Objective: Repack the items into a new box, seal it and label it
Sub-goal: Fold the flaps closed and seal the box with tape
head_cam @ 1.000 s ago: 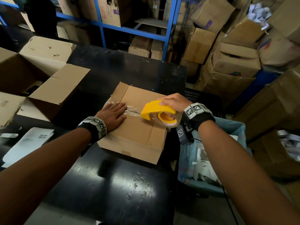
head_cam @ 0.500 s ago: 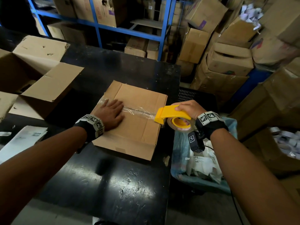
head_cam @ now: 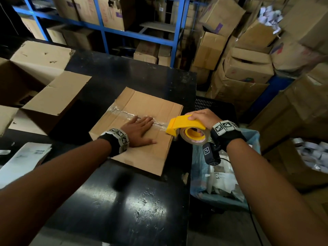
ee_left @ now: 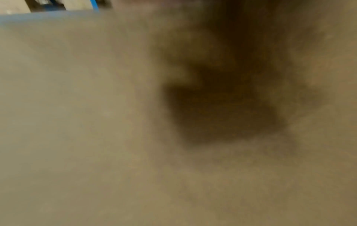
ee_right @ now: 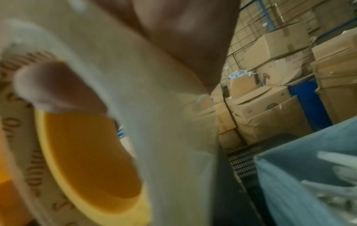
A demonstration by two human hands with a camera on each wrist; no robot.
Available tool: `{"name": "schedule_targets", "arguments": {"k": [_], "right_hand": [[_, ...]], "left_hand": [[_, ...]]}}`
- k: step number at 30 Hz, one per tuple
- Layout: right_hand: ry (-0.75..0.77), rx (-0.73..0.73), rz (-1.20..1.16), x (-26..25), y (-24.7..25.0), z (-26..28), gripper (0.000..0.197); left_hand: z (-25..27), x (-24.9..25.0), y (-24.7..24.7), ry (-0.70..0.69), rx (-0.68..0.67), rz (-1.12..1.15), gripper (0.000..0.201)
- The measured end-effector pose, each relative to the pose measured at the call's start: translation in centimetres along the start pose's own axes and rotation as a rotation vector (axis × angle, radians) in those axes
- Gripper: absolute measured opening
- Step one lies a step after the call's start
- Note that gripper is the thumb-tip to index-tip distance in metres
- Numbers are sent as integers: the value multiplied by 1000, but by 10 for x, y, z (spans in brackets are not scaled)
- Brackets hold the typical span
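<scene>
A closed brown cardboard box lies on the black table, with a strip of clear tape along its top seam. My left hand lies flat on the lid over the tape, fingers straight. My right hand grips a yellow tape dispenser at the box's right edge, off the side of the table, tape still stretched to the seam. The right wrist view is filled by the blurred tape roll and yellow hub. The left wrist view shows only blurred cardboard.
An open empty cardboard box sits at the table's left, white papers in front of it. A blue-lined bin of scraps stands right of the table, below my right wrist. Stacked cartons and blue shelving fill the background.
My right hand has pulled the dispenser rightward across the lid to past the box's right edge, laying tape on the seam. My left hand slid rightward along the tape.
</scene>
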State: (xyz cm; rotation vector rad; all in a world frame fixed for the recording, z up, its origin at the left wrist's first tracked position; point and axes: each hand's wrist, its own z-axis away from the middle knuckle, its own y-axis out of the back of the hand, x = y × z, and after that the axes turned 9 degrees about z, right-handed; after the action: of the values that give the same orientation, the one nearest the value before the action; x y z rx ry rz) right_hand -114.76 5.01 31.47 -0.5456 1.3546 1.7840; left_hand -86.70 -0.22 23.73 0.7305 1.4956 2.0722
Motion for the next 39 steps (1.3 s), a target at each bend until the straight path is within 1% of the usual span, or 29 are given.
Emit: {"name": "schedule_targets", "arguments": {"k": [2,5,8,9,11,12,15,16,17,19,23,25,30,39], "right_hand": [[15,3,12,-10,-11,-2,22],[50,-13,34,-19,-32,-6,26],[47,-30,13,-22,-49,-11,32],[41,-26,4,-23,-52,-12,33],[27,-6,-26,-24,-53,-11,30],[20,1,-45,-25,-53,-10,28],[25,24,-48,-24,-54,-8,27],[31,28,-40,-24,-54,-8,28],[39,33,-26,-24,-54,-8,29],[60,36,-1,-24,-52,-9,30],[58,15,22,-26,-50,-7,30],[64,9,27,-25,-49,-4,31],[121,16,47,-23,-49,0,34],[123,16,77,-22,-37,9,31]], "left_hand": [[1,-24,11,-8,-49,-38,89],[1,-61,25,42,-151,-81,68],[-1,-76,36,98,-229,-83,60],[-1,-75,38,110,-225,-68,61],[3,-62,36,117,-149,-18,67],[5,-53,31,103,-99,23,76],[10,-21,10,32,-19,118,116],[9,-12,3,36,4,134,123],[7,-7,-2,58,25,149,125],[3,1,-7,103,63,157,123],[2,8,-8,126,100,95,98],[3,9,-8,145,115,90,92],[1,10,-9,166,90,88,87],[-2,6,-14,176,88,38,88]]}}
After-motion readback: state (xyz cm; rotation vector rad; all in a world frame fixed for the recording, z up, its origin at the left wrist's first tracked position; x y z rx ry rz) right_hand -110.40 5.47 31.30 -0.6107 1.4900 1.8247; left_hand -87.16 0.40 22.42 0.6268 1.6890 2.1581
